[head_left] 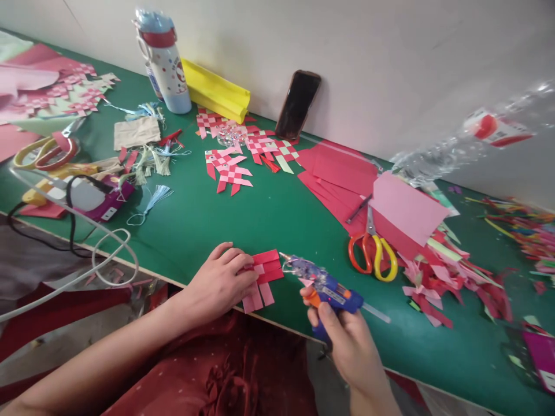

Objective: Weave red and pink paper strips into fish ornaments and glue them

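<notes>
My left hand presses down on a woven red and pink paper piece at the near edge of the green table, fingers curled over its left side. My right hand grips a blue glue gun. Its metal nozzle points left at the paper piece and almost touches its right edge. A clear glue stick juts out of the gun's back.
Orange and yellow scissors lie on red and pink paper sheets. Woven paper fish, tassels, a water bottle, a yellow paper roll and a phone stand farther back. Paper scraps pile at the right. A white cable loops at the left edge.
</notes>
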